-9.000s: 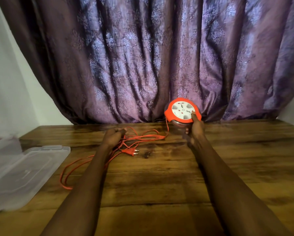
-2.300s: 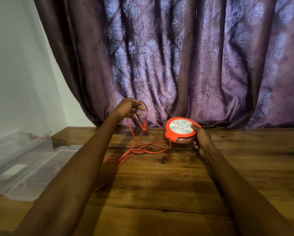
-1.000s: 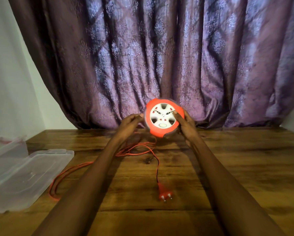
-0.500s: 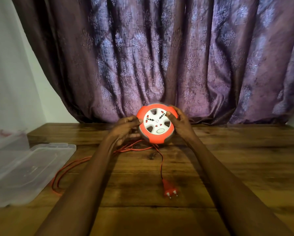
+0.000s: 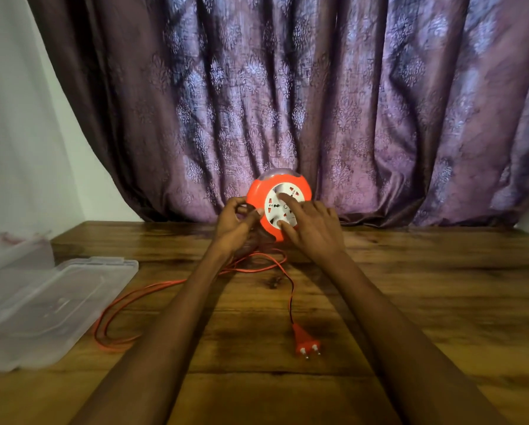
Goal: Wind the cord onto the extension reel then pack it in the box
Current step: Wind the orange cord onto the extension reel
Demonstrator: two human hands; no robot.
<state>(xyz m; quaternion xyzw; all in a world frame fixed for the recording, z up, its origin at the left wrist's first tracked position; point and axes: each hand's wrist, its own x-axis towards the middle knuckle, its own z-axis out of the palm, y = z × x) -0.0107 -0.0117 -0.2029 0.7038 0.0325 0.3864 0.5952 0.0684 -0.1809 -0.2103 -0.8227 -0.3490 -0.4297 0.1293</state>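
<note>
The round orange extension reel (image 5: 255,195) with a white socket face is held upright above the far middle of the wooden table (image 5: 425,289). My left hand (image 5: 235,225) grips its left rim from the side. My right hand (image 5: 314,230) lies on the white face, forefinger and thumb pressed on it. The orange cord (image 5: 153,288) trails loose from under the reel, looping left across the table. Its orange two-pin plug (image 5: 306,343) lies near the table's middle, pins toward me.
A clear plastic box (image 5: 14,256) stands at the left edge with its clear lid (image 5: 51,305) lying beside it. A purple patterned curtain (image 5: 287,102) hangs behind the table. A small dark speck (image 5: 272,282) lies on the wood near the cord.
The reel has tilted so its face turns more to the right. My right hand has shifted from the rim onto the white face. The plug stays where it lay.
</note>
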